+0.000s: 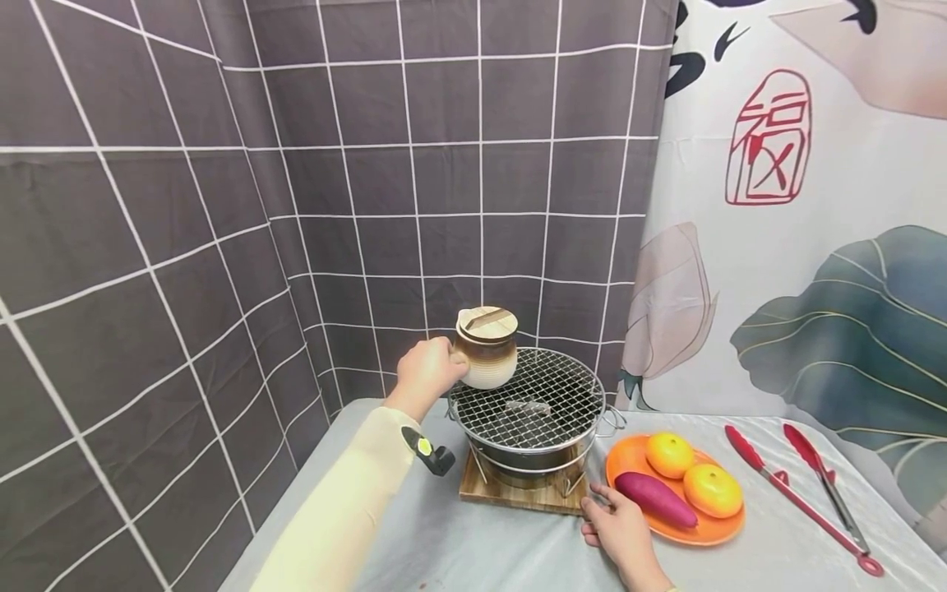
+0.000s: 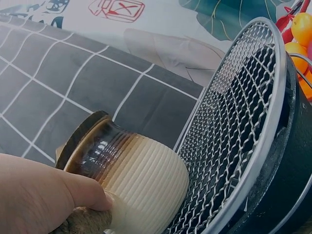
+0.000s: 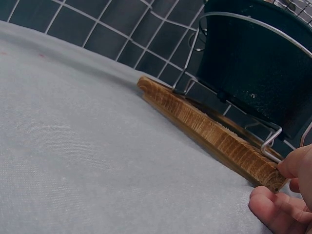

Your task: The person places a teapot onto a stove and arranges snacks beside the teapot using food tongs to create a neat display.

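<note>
A small ceramic pot [image 1: 488, 368], brown above and cream below with a wooden lid [image 1: 491, 323], is at the left part of the round wire grill rack [image 1: 551, 411]. My left hand [image 1: 429, 374] grips its side handle, seen as a rough brown stub in the left wrist view. Whether the pot's base touches the mesh I cannot tell. The rack tops a dark stove [image 3: 253, 63] on a wooden board [image 1: 510, 493]. My right hand [image 1: 620, 526] is at the board's front right corner, thumb on its upper edge and fingers below, pinching it.
Right of the board, an orange plate [image 1: 713, 534] holds two orange fruits [image 1: 713, 490] and a purple sweet potato [image 1: 655, 498]. Farther right lie red-handled tongs [image 1: 802, 501]. A tiled-pattern cloth [image 1: 444, 181] hangs behind, and light cloth [image 1: 444, 543] covers the table.
</note>
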Available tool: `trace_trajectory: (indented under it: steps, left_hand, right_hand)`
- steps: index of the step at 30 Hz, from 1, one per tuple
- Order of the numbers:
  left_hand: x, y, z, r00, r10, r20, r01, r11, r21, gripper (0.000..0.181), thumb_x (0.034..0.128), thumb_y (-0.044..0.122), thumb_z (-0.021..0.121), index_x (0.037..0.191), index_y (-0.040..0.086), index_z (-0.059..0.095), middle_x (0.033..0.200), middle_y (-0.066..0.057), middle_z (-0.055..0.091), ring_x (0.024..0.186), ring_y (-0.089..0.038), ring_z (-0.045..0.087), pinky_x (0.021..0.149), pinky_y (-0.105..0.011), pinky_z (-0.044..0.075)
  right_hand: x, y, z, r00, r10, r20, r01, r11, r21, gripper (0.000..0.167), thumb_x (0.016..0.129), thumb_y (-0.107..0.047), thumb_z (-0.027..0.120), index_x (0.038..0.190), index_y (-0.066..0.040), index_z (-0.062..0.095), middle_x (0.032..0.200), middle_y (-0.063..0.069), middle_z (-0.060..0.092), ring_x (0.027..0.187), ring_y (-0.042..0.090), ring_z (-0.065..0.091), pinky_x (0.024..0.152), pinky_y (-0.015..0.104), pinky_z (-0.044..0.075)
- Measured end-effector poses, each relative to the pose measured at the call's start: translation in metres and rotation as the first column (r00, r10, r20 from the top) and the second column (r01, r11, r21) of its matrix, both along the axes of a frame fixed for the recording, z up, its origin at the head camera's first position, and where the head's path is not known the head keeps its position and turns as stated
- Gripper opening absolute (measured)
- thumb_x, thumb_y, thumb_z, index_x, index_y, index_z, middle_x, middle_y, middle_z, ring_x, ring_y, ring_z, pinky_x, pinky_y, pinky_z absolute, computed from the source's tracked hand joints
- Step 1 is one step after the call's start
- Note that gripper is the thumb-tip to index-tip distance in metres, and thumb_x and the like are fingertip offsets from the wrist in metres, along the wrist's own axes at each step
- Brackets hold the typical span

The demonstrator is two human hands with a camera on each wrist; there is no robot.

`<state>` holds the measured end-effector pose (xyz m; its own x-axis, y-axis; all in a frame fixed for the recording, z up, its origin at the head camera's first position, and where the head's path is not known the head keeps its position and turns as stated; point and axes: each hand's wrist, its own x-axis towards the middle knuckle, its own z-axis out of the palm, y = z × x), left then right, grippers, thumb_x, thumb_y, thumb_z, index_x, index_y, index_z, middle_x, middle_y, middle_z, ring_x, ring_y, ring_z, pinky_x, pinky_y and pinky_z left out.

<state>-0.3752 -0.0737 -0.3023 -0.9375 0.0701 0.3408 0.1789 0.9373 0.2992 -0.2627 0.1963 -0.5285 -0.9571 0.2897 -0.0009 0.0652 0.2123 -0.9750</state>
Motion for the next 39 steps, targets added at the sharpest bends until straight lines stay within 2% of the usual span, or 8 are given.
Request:
trace_trajectory:
  steps: [9, 14, 19, 23, 26, 32, 35, 39]
  left_hand:
    - [-0.001, -0.002, -0.001, 1.0, 0.007, 0.021, -0.008, 1.0, 0.004, 0.016, 0.0792, 0.032, 0.06, 0.082, 0.017, 0.065, 0.072, 0.001, 0.062, 0.068, -0.021, 0.058, 0.058, -0.039, 0.05]
    - [-0.001, -0.004, 0.0, 1.0, 0.011, 0.026, -0.011, 1.0, 0.025, 0.026, 0.0789, 0.035, 0.062, 0.094, 0.015, 0.068, 0.078, 0.0, 0.066, 0.073, -0.022, 0.061, 0.064, -0.04, 0.053]
    - [-0.001, -0.008, 0.0, 0.999, 0.019, 0.044, -0.022, 0.997, 0.07, 0.034, 0.0789, 0.042, 0.064, 0.098, 0.015, 0.068, 0.08, 0.0, 0.066, 0.076, -0.022, 0.062, 0.067, -0.04, 0.052]
    - [0.001, -0.013, 0.005, 0.998, 0.028, 0.052, -0.033, 0.994, 0.101, 0.043, 0.0823, 0.051, 0.06, 0.104, 0.015, 0.069, 0.079, 0.001, 0.068, 0.077, -0.021, 0.064, 0.067, -0.041, 0.053]
    - [0.003, -0.019, 0.008, 0.999, 0.033, 0.042, -0.038, 0.991, 0.126, 0.048, 0.0869, 0.056, 0.054, 0.106, 0.015, 0.069, 0.088, -0.002, 0.072, 0.083, -0.024, 0.066, 0.071, -0.043, 0.054]
    - [0.008, -0.03, 0.009, 0.999, 0.04, 0.002, -0.039, 0.98, 0.193, 0.049, 0.0943, 0.059, 0.048, 0.1, 0.017, 0.071, 0.095, -0.005, 0.072, 0.087, -0.026, 0.065, 0.074, -0.045, 0.054]
    - [0.012, -0.038, 0.009, 0.999, 0.039, -0.021, -0.033, 0.972, 0.232, 0.051, 0.097, 0.058, 0.045, 0.103, 0.016, 0.072, 0.1, -0.007, 0.073, 0.09, -0.029, 0.067, 0.076, -0.048, 0.055]
    - [0.017, -0.051, 0.005, 0.999, 0.039, -0.036, -0.025, 0.942, 0.334, 0.055, 0.1015, 0.055, 0.039, 0.113, 0.012, 0.072, 0.109, -0.009, 0.074, 0.098, -0.032, 0.068, 0.083, -0.051, 0.054]
  right_hand:
    - [0.001, 0.001, 0.0, 1.0, -0.002, 0.013, 0.002, 1.0, 0.014, 0.046, 0.094, -0.011, 0.065, 0.132, 0.013, 0.055, 0.069, 0.007, 0.066, 0.056, 0.019, 0.068, 0.053, 0.03, 0.061]
    - [0.0, 0.001, 0.0, 0.999, -0.013, 0.031, 0.013, 1.0, 0.022, 0.046, 0.094, -0.012, 0.065, 0.132, 0.011, 0.057, 0.07, 0.007, 0.067, 0.056, 0.018, 0.068, 0.053, 0.03, 0.061]
    - [0.0, 0.001, 0.002, 1.0, 0.001, 0.025, -0.002, 1.0, 0.022, 0.047, 0.094, -0.013, 0.066, 0.132, 0.013, 0.055, 0.071, 0.007, 0.067, 0.057, 0.019, 0.068, 0.053, 0.031, 0.061]
    - [0.001, 0.0, 0.003, 1.0, 0.001, 0.022, -0.001, 1.0, 0.019, 0.047, 0.094, -0.013, 0.066, 0.132, 0.013, 0.056, 0.07, 0.007, 0.067, 0.056, 0.019, 0.068, 0.053, 0.03, 0.061]
    - [0.0, 0.0, 0.002, 1.0, 0.003, 0.022, -0.004, 1.0, 0.022, 0.047, 0.094, -0.013, 0.066, 0.132, 0.013, 0.055, 0.07, 0.007, 0.067, 0.056, 0.018, 0.068, 0.053, 0.03, 0.061]
    - [0.0, 0.0, 0.002, 1.0, 0.003, 0.019, -0.004, 1.0, 0.021, 0.047, 0.094, -0.013, 0.067, 0.132, 0.013, 0.055, 0.07, 0.007, 0.067, 0.056, 0.018, 0.068, 0.053, 0.03, 0.061]
    - [0.0, 0.0, 0.002, 1.0, 0.0, 0.022, -0.001, 1.0, 0.025, 0.047, 0.094, -0.013, 0.066, 0.132, 0.012, 0.056, 0.07, 0.007, 0.067, 0.057, 0.019, 0.068, 0.053, 0.03, 0.061]
    - [0.0, 0.0, 0.001, 1.0, -0.001, 0.027, 0.0, 1.0, 0.026, 0.047, 0.094, -0.013, 0.066, 0.132, 0.012, 0.055, 0.07, 0.007, 0.067, 0.057, 0.018, 0.068, 0.053, 0.03, 0.061]
